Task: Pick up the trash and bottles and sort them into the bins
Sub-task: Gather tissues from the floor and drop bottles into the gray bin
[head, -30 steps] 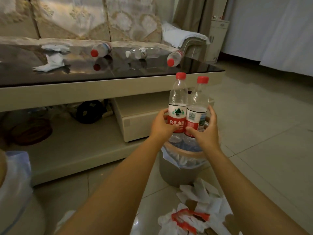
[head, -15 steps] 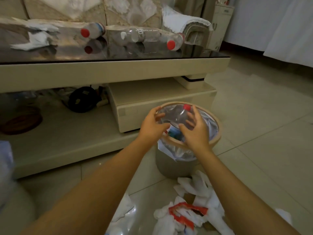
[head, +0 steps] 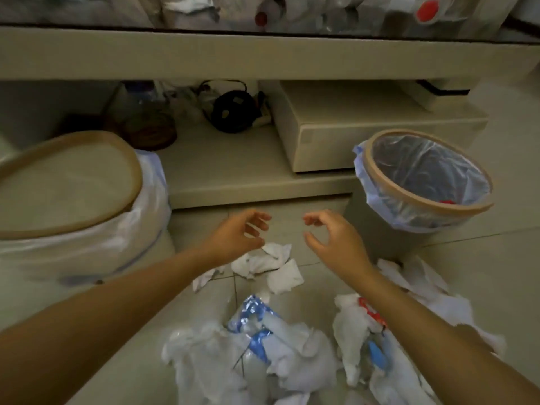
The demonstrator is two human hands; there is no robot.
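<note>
My left hand (head: 238, 233) and my right hand (head: 333, 238) hover empty over the floor, fingers apart and curled, just above crumpled white tissues (head: 270, 266). A lined bin (head: 380, 176) stands at the right with a red bottle cap (head: 447, 202) showing inside. A second lined bin (head: 128, 159) stands at the left. Below my arms lies a pile of white tissues and blue-and-clear plastic wrappers (head: 257, 346), with more tissues and a red-marked scrap (head: 371, 311) under my right forearm. Bottles with red caps (head: 427, 9) lie on the table above.
The low cream coffee table (head: 263, 54) spans the top, its lower shelf (head: 233, 171) holding a black object (head: 232, 111) and a dark round basket (head: 152, 130). A cream drawer box (head: 365, 135) sits behind the right bin. Tiled floor extends to the right.
Both bottles left my hands and went into the right bin. My hands drew back and down over the floor tissues, and my view tilted down and left, bringing the left bin in.
</note>
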